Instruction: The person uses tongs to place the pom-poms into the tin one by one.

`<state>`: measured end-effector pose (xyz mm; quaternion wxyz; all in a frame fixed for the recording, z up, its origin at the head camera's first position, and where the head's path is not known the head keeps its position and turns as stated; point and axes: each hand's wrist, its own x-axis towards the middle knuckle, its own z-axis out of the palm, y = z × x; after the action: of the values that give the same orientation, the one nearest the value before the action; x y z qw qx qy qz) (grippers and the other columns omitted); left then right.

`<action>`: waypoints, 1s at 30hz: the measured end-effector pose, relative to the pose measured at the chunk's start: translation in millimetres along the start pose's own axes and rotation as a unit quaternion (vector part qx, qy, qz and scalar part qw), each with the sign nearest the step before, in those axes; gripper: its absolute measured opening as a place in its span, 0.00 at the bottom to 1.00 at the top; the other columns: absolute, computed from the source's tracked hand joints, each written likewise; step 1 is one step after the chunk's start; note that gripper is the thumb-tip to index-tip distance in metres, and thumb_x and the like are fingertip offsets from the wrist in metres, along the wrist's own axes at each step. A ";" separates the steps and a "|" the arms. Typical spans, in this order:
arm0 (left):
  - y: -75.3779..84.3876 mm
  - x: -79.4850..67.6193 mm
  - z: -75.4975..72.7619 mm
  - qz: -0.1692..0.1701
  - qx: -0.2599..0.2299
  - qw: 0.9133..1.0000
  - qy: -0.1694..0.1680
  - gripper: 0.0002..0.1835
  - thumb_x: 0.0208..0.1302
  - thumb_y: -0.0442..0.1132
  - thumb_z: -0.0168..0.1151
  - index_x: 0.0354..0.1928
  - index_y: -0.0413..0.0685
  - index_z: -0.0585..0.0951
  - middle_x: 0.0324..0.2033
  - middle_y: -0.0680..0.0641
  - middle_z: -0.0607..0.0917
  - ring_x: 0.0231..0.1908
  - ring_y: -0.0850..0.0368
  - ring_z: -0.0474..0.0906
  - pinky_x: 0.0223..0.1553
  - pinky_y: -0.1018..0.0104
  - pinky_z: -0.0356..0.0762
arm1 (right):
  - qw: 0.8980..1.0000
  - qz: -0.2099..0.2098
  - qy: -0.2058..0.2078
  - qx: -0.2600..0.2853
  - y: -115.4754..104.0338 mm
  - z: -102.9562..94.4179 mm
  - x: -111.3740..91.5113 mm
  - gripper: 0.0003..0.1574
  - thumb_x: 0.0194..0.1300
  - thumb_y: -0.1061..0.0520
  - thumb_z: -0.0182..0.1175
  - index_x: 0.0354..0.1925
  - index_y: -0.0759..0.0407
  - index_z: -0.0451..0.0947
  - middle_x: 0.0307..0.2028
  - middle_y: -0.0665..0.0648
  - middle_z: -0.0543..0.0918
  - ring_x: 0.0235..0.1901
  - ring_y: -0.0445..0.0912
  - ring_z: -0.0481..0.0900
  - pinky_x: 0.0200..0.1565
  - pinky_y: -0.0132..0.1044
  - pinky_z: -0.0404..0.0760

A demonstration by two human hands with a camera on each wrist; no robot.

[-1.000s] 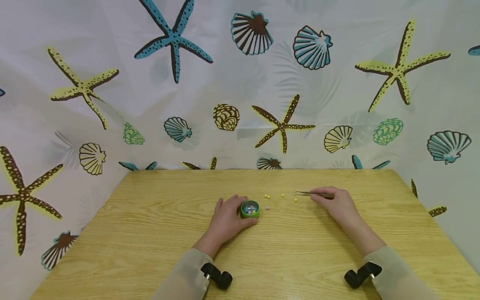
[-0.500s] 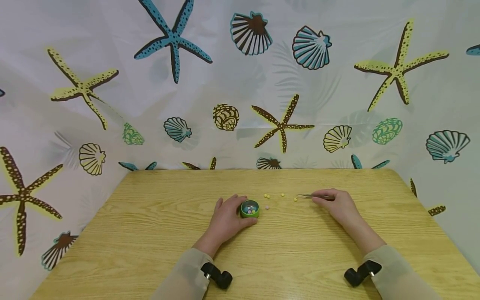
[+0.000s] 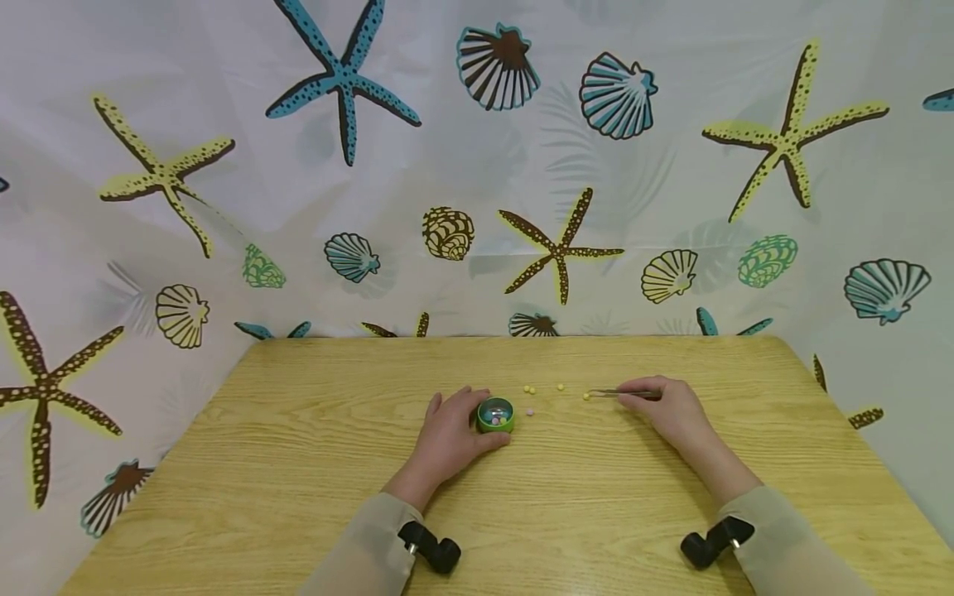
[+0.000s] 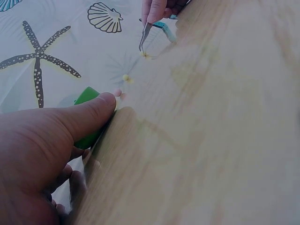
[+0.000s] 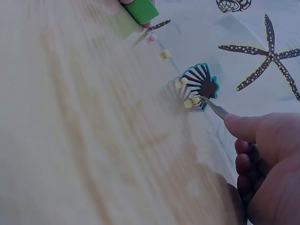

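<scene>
My left hand (image 3: 450, 439) holds a small round green cup (image 3: 495, 427) on the table, thumb on its near side and fingers on its far side. The cup's shiny bluish inside holds pink and yellow beads. My right hand (image 3: 673, 412) pinches thin metal tweezers (image 5: 215, 110) with bent tips, pointing left. The tips are at a small yellow bead (image 3: 586, 397); whether they grip it I cannot tell. Between cup and tweezers lie further beads: a yellow one (image 3: 561, 387), a touching or nearly touching yellow pair (image 3: 532, 391), and a pink one (image 3: 530, 411) nearest the cup.
The wooden table (image 3: 566, 497) stretches under both arms. Behind it and along its sides hangs a white cloth (image 3: 462, 157) printed with starfish and shells. Each beige sleeve carries a black mount (image 3: 430, 546) at the wrist.
The tweezers' tips have come down to the rightmost yellow bead, and their gap has narrowed. My left hand and the cup stay where they were.
</scene>
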<state>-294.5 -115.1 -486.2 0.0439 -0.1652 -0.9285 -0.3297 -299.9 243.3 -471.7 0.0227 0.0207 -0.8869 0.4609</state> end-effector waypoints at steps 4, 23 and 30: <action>0.3 0.1 0.0 0.000 -0.002 1.000 0.001 0.40 0.65 0.51 0.85 0.74 0.41 0.81 0.72 0.39 0.81 0.79 0.36 0.66 0.84 0.33 0.40 | 1.000 0.001 0.000 -0.009 -0.4 0.7 -0.5 0.17 0.79 0.50 0.71 0.58 0.58 0.92 0.63 0.66 0.86 0.66 0.65 0.80 0.68 0.62 0.77; -3.0 -1.9 0.5 0.001 0.000 1.000 0.004 0.39 0.64 0.51 0.85 0.72 0.40 0.82 0.71 0.38 0.82 0.79 0.36 0.67 0.83 0.31 0.41 | 1.000 0.014 0.003 0.010 -5.3 1.4 -3.3 0.19 0.79 0.48 0.71 0.58 0.58 0.92 0.61 0.64 0.87 0.63 0.62 0.82 0.65 0.60 0.79; -1.0 -2.0 -1.0 0.002 -0.001 1.000 0.004 0.40 0.64 0.51 0.85 0.72 0.39 0.82 0.71 0.38 0.82 0.78 0.36 0.68 0.83 0.31 0.42 | 0.999 0.011 0.002 0.036 -15.3 -0.2 -4.0 0.20 0.80 0.46 0.70 0.60 0.56 0.91 0.64 0.63 0.86 0.65 0.60 0.81 0.65 0.57 0.80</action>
<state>-293.0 -117.1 -486.4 0.0483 -0.1657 -0.9276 -0.3314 -295.0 234.7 -459.3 0.0183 0.0109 -0.8700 0.4926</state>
